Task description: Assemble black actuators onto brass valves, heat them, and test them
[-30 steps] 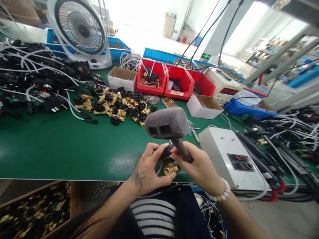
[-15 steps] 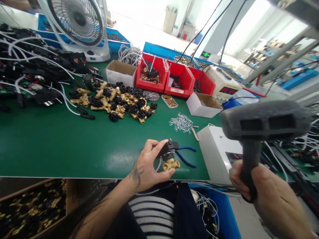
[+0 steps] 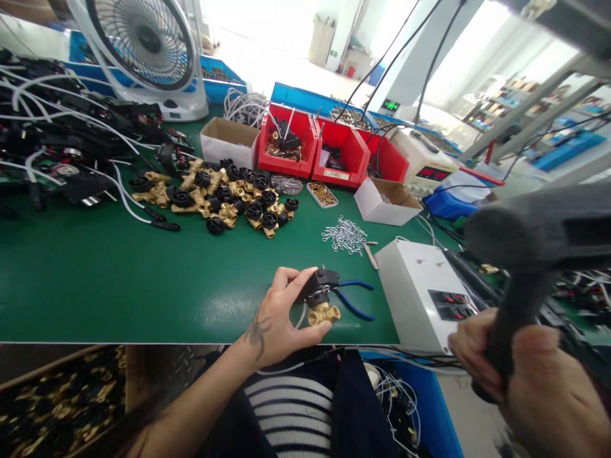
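Observation:
My left hand [image 3: 277, 315] is closed around a brass valve [image 3: 323, 314] with a black housing on top, gripped between thumb and fingers near the table's front edge. A thin wire pin passes by the joint between brass and housing. Pliers [image 3: 357, 305] with blue handles lie just right of the valve, their jaws hidden behind it. On the right side my right hand [image 3: 548, 375] is wrapped round the handle of a dark grey mallet [image 3: 513, 235], raised above the table. The mallet is blurred and its head runs past the right picture edge.
A pile of wire clips [image 3: 344, 235] lies beyond the valve, beside a small metal tool [image 3: 370, 256]. Brass valves [image 3: 229, 197] are heaped farther back, before red bins [image 3: 290, 162]. A white control box [image 3: 414, 286] stands right, under the mallet. A fan [image 3: 177, 107] is back left.
The mallet has moved right with my right hand, and its head now reaches out of the picture. My left hand keeps its hold on the valve; the view has shifted slightly.

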`<state>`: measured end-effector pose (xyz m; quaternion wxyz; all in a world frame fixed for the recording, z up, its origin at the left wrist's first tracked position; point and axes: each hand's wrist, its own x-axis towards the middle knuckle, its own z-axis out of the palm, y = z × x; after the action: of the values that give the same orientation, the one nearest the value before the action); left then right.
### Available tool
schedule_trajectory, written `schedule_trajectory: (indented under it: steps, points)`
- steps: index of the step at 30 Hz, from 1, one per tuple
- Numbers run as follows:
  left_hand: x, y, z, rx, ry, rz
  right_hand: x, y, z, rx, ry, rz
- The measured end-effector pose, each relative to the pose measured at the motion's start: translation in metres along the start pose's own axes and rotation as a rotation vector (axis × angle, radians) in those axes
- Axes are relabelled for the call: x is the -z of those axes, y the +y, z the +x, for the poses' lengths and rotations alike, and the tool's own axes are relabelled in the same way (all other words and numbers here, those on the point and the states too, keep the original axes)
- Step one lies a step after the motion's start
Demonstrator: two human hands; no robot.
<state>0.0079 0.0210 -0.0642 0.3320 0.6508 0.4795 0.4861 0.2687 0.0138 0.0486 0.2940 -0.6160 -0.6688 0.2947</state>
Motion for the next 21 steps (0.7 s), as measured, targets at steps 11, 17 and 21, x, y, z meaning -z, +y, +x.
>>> schedule_trajectory:
  steps: [11, 17, 21]
  points:
    - [0.0, 0.0, -0.001, -0.013, -0.003, 0.019, 0.006, -0.005, 0.007, -0.067, -0.07, -0.026]
    - [0.0, 0.0, 0.0, 0.01, -0.012, -0.015, -0.002, -0.01, 0.017, -0.021, -0.382, -0.25]
    - [0.0, 0.0, 0.001, 0.004, -0.016, -0.004, 0.005, -0.017, 0.014, -0.035, -0.125, -0.071]
